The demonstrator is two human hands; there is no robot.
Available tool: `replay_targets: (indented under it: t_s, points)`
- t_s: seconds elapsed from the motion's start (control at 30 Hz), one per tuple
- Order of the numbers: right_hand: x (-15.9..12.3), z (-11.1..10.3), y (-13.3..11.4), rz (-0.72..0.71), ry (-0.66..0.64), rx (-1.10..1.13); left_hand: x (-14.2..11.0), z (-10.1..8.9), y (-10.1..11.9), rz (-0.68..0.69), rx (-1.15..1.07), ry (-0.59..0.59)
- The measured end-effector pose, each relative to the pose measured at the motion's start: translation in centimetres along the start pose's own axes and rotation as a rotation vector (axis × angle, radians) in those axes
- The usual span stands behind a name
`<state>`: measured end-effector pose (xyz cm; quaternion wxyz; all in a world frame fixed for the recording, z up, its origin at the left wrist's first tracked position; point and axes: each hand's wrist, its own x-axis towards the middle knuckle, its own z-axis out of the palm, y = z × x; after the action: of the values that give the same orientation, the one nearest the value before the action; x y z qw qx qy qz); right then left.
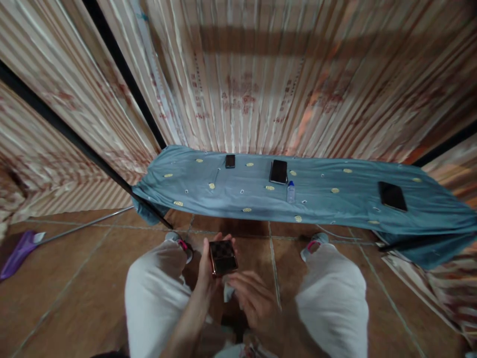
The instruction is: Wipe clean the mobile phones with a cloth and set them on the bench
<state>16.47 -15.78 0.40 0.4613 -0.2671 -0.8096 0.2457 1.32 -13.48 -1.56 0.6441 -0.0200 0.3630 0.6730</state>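
Note:
A small square flip phone (222, 257) with a checked back, a dark glossy panel and a gold-coloured rim is folded in my left hand (205, 271). My fingers wrap its left and far edges. Just below and to the right, my right hand (256, 301) pinches a pale cloth or tissue (228, 292) near the phone's lower corner. Whether the cloth touches the phone I cannot tell. Both hands are held between my knees, in front of the bench.
Ahead stands a low bench with a blue-green patterned cloth (316, 206). On it lie a small dark phone (230, 161), a black tablet-like device (278, 171), a blue-capped bottle (291, 192) and a dark tablet (392, 195). Black poles (70, 132) and a purple broom (20, 252) are at left.

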Motion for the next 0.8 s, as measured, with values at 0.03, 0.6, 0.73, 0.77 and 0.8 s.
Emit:
replay_targets:
  t_s: [0.03,0.6,0.73,0.77,0.8]
  points:
    - [0.3,-0.2,0.2,0.062,0.016,0.0,0.1,0.0,0.0,0.014,0.052,0.002]
    - [4.0,2.8,6.4,0.511,-0.013,0.156,1.9,0.2,-3.0,0.18,0.463,0.019]
    - [2.7,2.0,9.2,0.742,0.075,0.339,2.0,0.4,-3.1,0.138,0.447,-0.05]
    - [2.2,1.8,9.8,0.772,0.098,0.373,2.1,0.5,-3.0,0.13,0.432,-0.047]
    - [1.7,1.5,10.2,0.802,0.14,0.384,2.3,0.7,-2.9,0.126,0.412,-0.046]
